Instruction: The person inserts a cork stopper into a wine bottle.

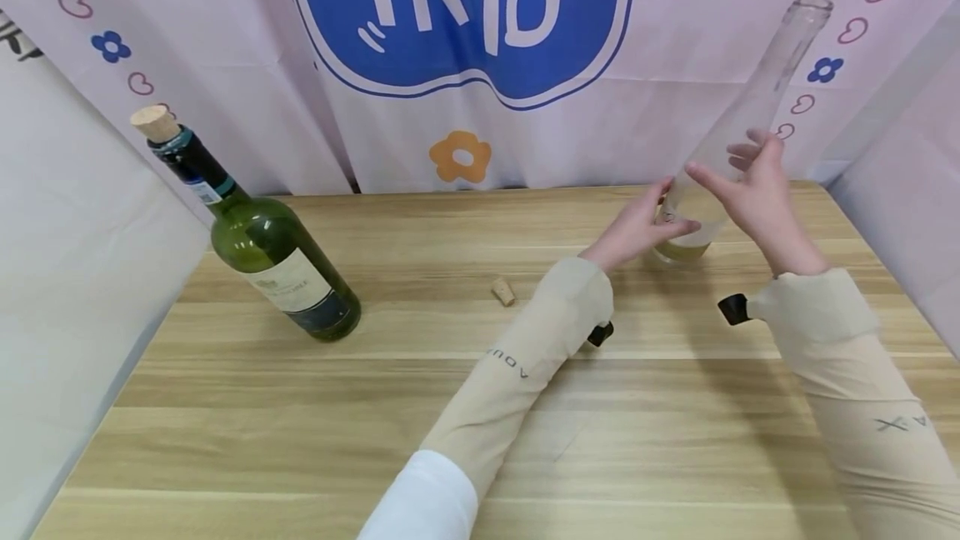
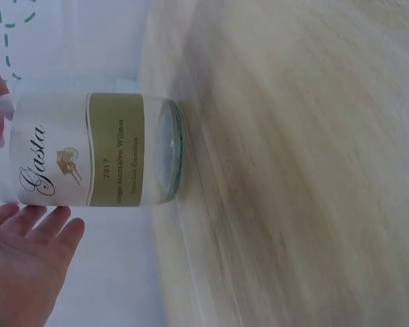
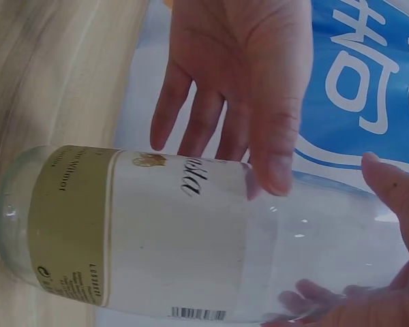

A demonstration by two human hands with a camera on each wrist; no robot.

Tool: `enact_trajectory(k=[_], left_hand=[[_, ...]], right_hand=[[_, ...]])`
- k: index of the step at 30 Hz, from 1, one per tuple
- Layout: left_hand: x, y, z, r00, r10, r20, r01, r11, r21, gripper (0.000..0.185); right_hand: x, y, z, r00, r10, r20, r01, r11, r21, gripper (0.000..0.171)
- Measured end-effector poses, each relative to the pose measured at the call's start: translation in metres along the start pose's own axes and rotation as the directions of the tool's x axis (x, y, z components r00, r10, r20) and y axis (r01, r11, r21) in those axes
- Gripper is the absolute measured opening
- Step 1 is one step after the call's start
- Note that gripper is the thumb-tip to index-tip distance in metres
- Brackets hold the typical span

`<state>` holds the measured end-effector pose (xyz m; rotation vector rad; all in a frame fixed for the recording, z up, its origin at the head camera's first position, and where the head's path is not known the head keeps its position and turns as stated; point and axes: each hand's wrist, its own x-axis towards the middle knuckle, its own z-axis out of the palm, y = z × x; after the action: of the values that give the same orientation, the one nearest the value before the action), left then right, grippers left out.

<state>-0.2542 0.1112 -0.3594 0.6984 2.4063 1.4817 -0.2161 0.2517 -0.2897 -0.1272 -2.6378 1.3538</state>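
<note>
The clear Gasta wine bottle (image 1: 738, 115) is at the far right of the wooden table (image 1: 300, 415), base down and mouth up, its long axis close to upright, with the Gasta side of its label facing the left arm. The left hand (image 1: 636, 227) reaches across low, loosely straddling the bottle, thumb in front, fingers barely bent. Higher up, the right hand (image 1: 761, 194) is raised from the wrist, thumb and fingers spread around the glass without clasping it.
</note>
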Motion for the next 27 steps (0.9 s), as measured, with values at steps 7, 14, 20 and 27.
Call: enact_trajectory(k=[7, 14, 20, 27], left_hand=[[-0.001, 0.001, 0.002, 1.0, -0.001, -0.017, 0.0, 1.0, -0.031, 0.082], [-0.008, 0.001, -0.004, 0.999, 0.046, 0.01, -0.046, 0.998, -0.039, 0.078], [-0.021, 0.004, -0.016, 0.994, 0.04, 0.103, -0.034, 0.998, -0.06, 0.087], [-0.04, 0.011, -0.035, 0.978, 0.087, 0.192, -0.093, 0.995, 0.022, 0.094]], right_hand=[[-0.002, 0.001, 0.006, 0.999, -0.045, -0.026, 0.046, 0.998, 0.033, 0.077], [-0.015, -0.003, 0.011, 0.993, -0.119, -0.001, 0.118, 0.989, 0.084, 0.069], [-0.034, -0.011, 0.014, 0.982, -0.189, 0.018, 0.186, 0.976, 0.117, 0.062], [-0.058, -0.032, 0.015, 0.968, -0.249, 0.027, 0.242, 0.958, 0.157, 0.057]])
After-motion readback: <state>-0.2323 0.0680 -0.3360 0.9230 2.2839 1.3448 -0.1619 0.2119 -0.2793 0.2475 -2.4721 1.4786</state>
